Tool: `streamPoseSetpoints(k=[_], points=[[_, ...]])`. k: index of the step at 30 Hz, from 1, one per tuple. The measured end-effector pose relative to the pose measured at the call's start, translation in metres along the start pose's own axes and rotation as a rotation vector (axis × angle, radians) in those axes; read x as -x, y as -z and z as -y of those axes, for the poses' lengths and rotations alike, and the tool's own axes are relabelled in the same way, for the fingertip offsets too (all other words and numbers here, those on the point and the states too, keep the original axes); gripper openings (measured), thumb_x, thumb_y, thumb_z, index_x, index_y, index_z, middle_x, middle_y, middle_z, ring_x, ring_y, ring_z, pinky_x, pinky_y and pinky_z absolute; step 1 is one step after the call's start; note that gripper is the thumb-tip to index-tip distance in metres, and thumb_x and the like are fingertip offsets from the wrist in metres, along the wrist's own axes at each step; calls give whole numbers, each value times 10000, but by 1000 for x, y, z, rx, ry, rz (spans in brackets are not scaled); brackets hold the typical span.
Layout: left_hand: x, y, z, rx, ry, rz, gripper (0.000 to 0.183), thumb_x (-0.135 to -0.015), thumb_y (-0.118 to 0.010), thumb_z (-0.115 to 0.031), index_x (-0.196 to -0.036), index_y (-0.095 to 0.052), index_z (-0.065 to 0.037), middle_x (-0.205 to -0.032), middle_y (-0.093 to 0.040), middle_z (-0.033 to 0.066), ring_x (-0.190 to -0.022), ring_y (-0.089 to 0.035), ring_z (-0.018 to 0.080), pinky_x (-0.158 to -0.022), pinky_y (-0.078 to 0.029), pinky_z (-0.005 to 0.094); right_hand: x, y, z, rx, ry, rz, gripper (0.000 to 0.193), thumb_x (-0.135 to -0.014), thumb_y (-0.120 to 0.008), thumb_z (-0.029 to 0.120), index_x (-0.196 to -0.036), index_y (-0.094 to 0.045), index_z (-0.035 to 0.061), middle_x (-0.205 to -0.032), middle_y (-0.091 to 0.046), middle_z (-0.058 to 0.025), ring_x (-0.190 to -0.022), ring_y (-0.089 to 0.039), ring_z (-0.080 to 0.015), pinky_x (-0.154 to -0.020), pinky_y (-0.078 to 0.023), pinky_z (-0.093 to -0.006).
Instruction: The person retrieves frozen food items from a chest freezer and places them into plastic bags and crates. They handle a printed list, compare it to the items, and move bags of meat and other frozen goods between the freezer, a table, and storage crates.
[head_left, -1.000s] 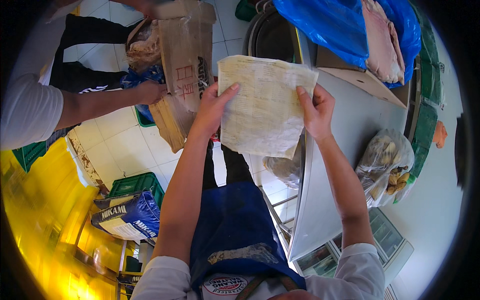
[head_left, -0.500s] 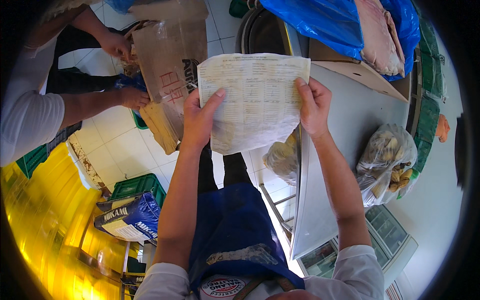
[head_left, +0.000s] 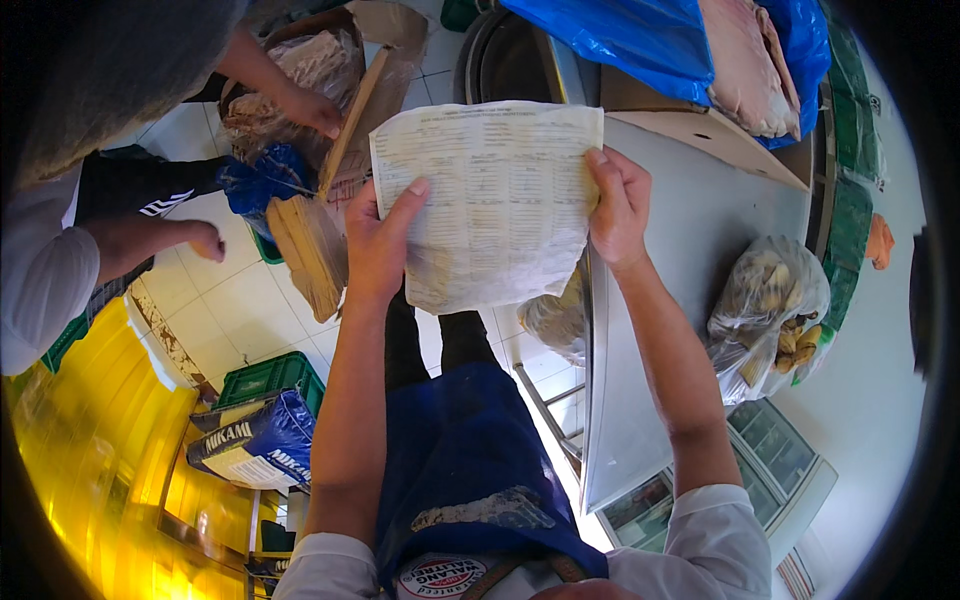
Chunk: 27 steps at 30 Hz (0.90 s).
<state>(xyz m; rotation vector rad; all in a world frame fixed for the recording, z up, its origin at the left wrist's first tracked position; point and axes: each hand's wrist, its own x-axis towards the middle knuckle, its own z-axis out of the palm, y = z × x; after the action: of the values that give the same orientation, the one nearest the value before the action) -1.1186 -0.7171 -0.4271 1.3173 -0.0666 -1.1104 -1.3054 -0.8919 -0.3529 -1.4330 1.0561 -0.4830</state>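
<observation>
A creased sheet of paper (head_left: 490,210), printed with a form of lines and columns, is stretched between my two hands. My left hand (head_left: 380,235) pinches its left edge, thumb on the front. At the right edge, my right hand (head_left: 618,205) grips it the same way. The sheet's lower edge is wavy and a bit ragged. Behind it, a co-worker's hand (head_left: 315,112) touches the flap of an open cardboard box (head_left: 305,260) that holds something pale in clear plastic (head_left: 300,65). The co-worker's other hand (head_left: 207,240) hangs free over the floor.
On the metal table (head_left: 690,200) at right stand a carton (head_left: 710,145) with pale meat in blue plastic (head_left: 620,40) and a clear bag of brownish pieces (head_left: 770,300). A green crate (head_left: 270,380) and a blue sack (head_left: 255,435) are at lower left, near a yellow strip curtain (head_left: 80,450).
The paper and my hands have shifted slightly left. The co-worker's box flap has swung open, showing the contents, and one of the co-worker's hands has let go of the box.
</observation>
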Motion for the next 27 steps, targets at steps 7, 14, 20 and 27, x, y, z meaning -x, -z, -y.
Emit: streamPoseSetpoints(k=[7,14,20,27], points=[[1,-1,-2,-7,1,3,265,-973,-741,-172,-1161,-726,15,-1094,-763,102,-954,-698,145,-885,-540,309,0,1,-3,-5,9,-28,399,-1085,-497,259,-959,-697,-62,-865,-668,-18,-782,-557,-82,-713,-458,-256],[4,-1,-7,-3,20,-10,260,-970,-744,-167,-1153,-723,17,-1084,-763,99,-952,-695,144,-880,-541,312,-2,6,-8,60,31,-3,390,-1085,-508,251,-969,-695,-71,-857,-663,-6,-780,-545,-71,-701,-452,-249],[5,-12,-7,-13,30,-70,284,-967,-755,-185,-1178,-714,1,-1076,-757,86,-961,-687,144,-889,-539,316,2,-11,-4,49,61,-38,300,-1074,-555,186,-1013,-708,-64,-848,-658,7,-771,-527,-54,-688,-448,-245],[-10,23,54,-143,-220,-67,301,-964,-738,-164,-1200,-640,-5,-1057,-726,87,-958,-679,167,-870,-537,327,0,-7,-25,228,140,-20,297,-1082,-562,179,-1131,-720,-68,-937,-711,-10,-834,-576,-55,-744,-482,-237]])
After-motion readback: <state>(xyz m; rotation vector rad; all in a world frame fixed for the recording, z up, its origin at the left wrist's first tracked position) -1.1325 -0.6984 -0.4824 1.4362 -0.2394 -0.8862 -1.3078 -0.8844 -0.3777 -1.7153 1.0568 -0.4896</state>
